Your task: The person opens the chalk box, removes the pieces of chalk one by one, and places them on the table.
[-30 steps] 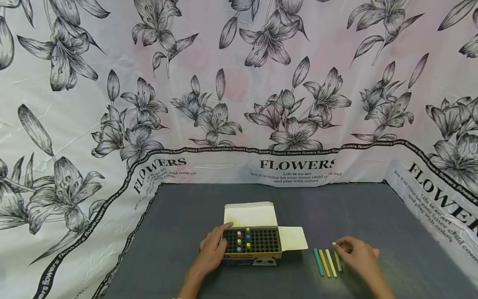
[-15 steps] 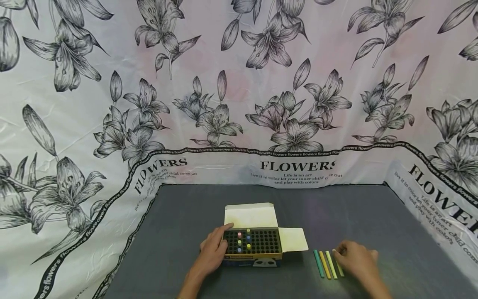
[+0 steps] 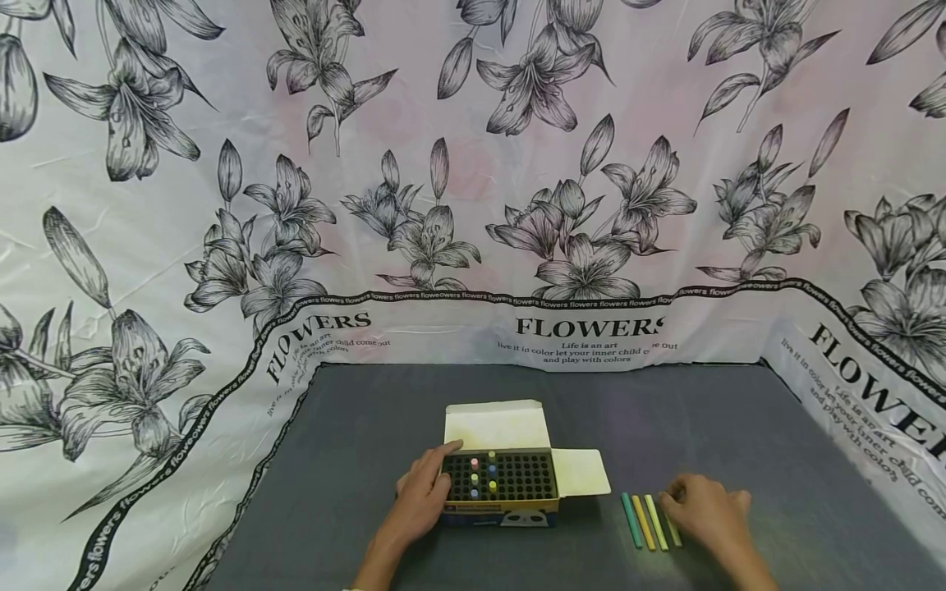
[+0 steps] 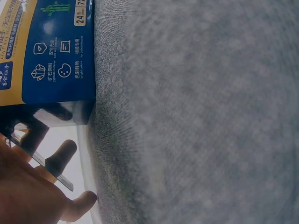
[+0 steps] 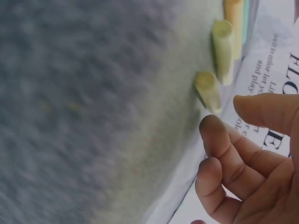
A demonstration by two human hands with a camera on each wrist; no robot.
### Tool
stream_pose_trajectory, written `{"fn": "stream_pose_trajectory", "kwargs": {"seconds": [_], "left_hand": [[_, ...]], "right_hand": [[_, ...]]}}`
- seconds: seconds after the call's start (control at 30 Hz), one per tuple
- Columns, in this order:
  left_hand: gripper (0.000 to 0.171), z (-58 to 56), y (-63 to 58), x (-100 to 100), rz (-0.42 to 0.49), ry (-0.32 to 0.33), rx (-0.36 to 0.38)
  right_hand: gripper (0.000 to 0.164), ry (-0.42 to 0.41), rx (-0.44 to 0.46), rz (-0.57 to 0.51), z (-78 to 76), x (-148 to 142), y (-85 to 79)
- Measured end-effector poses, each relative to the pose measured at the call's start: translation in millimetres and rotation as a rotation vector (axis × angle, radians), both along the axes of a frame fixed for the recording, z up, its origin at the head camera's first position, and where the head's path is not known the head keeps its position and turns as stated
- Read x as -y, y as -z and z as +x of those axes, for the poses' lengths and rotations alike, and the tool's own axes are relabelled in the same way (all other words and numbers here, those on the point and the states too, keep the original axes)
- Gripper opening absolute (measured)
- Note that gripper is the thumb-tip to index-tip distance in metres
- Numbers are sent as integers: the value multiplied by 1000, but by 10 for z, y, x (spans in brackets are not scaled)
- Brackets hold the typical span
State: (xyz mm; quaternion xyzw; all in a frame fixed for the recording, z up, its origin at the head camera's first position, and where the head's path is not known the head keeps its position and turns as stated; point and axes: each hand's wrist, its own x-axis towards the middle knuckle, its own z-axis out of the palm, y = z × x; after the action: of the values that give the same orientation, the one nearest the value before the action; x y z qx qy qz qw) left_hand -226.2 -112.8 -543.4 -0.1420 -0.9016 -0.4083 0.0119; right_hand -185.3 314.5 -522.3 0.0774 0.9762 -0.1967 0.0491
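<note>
My left hand [image 3: 423, 491] rests against the left end of an open chalk box [image 3: 502, 513], one finger reaching along its back corner. In the left wrist view, the fingers [image 4: 60, 158] lie beside the end of the blue and yellow box [image 4: 60, 70]. Several coloured chalk sticks [image 3: 484, 478] stand in the box's black holed insert. My right hand [image 3: 707, 509] is at the upper end of the rightmost yellow-green chalk stick [image 3: 673, 532], hiding that end. In the right wrist view, the thumb stands apart from this chalk stick [image 5: 208, 91], and the fingers are bent near it.
Left of that chalk lie a teal stick [image 3: 631, 520], an orange-yellow stick [image 3: 644, 523] and a pale yellow stick [image 3: 656, 523], side by side. The box's lid [image 3: 495, 425] and side flap [image 3: 580, 472] are folded out on the grey table [image 3: 369, 402]. A flower-printed sheet [image 3: 591, 205] hangs behind.
My right hand has shifted slightly toward me, and the rightmost chalk's upper tip, visible one second ago, is now hidden behind the fingers. The left hand and box stay put.
</note>
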Motion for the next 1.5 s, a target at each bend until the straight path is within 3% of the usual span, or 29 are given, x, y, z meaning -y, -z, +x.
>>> {"fn": "stream_pose_trajectory", "kwargs": {"seconds": [0.1,0.27,0.6,0.77,1.17,1.5], "left_hand": [[57,0,2,8,2,4,2],[57,6,12,25,8,18,19],[56,45,7,23,2,11,-1],[56,56,-11,13,8,12,-7],[55,27,2,26,12,15,11],[56,13,1,2,9,-13,4]], "right_hand": [[33,6,-41,-7,-7,-9,-27],[40,8,-191,-43,17,24,-85],[22,-44,-596,-120,14,281,-183],[21,-88,-714,-191,5,406,-203],[23,-131,-822,-312,-38,767,-215],[30,-245,-869,-364,-105,1036,-233]]}}
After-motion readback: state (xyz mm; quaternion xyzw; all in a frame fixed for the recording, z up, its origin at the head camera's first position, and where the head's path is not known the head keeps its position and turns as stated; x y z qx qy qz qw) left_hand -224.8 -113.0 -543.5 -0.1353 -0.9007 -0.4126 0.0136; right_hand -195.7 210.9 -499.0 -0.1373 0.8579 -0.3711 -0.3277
